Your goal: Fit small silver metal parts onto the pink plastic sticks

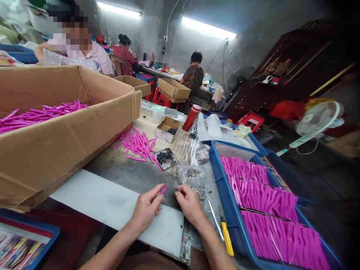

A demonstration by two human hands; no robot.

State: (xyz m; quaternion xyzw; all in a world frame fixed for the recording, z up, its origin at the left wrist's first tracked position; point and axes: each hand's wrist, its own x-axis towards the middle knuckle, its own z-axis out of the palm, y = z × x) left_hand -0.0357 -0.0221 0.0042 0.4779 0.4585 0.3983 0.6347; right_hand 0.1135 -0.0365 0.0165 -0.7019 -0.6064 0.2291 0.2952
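My left hand (146, 208) pinches a short, narrow pink strip (164, 189) between thumb and fingers. At the strip's upper end sits a small dark fitting, too tiny to name. A little to the right, my right hand (190, 205) is closed with thumb and forefinger together; whatever is in them is hidden. Just beyond that hand lie loose silvery metal parts (199, 192) and a clear plastic bag (194, 173) of similar pieces. Past my hands, a dish (166, 159) of small black parts lies beside a loose pile of pink strips (137, 144).
A big cardboard box (107, 112) of pink strips stands at left. On the right, a blue crate (222, 180) holds rows of them. A yellow-handled screwdriver (227, 238), tweezers (215, 221), a red flask (192, 118) and a small carton (163, 135) surround the work area. Several people sit beyond.
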